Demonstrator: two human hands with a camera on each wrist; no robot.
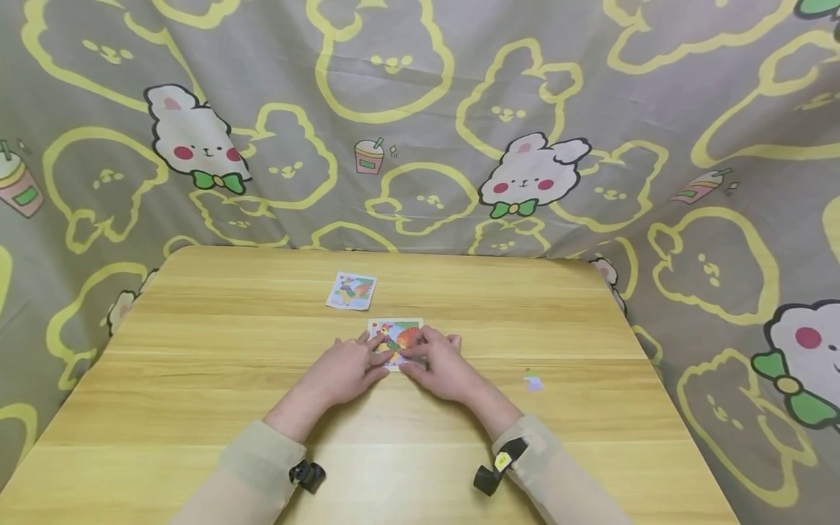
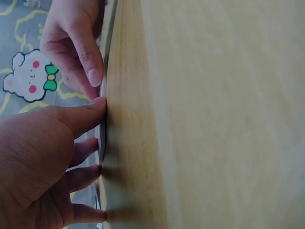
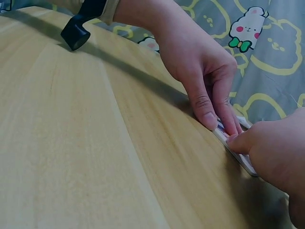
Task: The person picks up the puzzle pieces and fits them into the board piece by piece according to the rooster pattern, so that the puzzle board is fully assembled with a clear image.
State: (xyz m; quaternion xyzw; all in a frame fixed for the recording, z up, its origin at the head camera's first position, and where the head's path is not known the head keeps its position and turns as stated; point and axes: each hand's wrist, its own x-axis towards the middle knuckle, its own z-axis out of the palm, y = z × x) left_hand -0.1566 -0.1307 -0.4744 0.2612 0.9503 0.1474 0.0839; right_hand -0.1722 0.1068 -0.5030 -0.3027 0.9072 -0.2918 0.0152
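Observation:
A small square rooster jigsaw puzzle (image 1: 405, 337) with a white border lies on the wooden table, partly covered by both hands. My left hand (image 1: 352, 364) comes in from its left side, fingertips and thumb down on the picture and its near edge. From the right, my right hand (image 1: 438, 364) rests its thumb and fingertips on the puzzle, close to the left fingertips. In the left wrist view the left thumb (image 2: 90, 114) lies at the puzzle's edge, fingers spread below it. The right thumb (image 3: 240, 142) reaches over the board in the right wrist view.
A card (image 1: 352, 291) with a matching rooster picture lies behind the puzzle, to the left. One loose jigsaw piece (image 1: 533, 381) sits to the right of my right hand. A patterned curtain (image 1: 420, 131) hangs round the table (image 1: 262, 328).

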